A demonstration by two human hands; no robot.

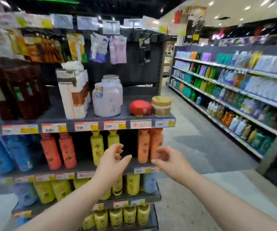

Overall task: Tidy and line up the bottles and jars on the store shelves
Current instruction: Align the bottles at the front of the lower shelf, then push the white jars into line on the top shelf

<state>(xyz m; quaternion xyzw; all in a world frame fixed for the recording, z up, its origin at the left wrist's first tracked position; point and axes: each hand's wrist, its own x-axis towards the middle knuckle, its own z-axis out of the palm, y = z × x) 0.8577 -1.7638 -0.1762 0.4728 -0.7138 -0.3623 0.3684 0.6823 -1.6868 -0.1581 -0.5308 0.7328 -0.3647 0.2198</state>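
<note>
Both my hands are raised in front of the middle shelf, holding nothing. My left hand has loosely curled fingers just in front of two yellow bottles. My right hand hovers with curled fingers beside two orange bottles at the shelf's right end. Two red bottles and blue bottles stand further left on the same shelf. On the shelf above sit pale lilac jars, a red round tub and a gold-lidded jar.
Brown bottles and white boxes fill the upper shelf's left side. Yellow bottles line the lower shelves. Packets hang on hooks above. An aisle floor runs to the right, with a long stocked shelf unit beyond it.
</note>
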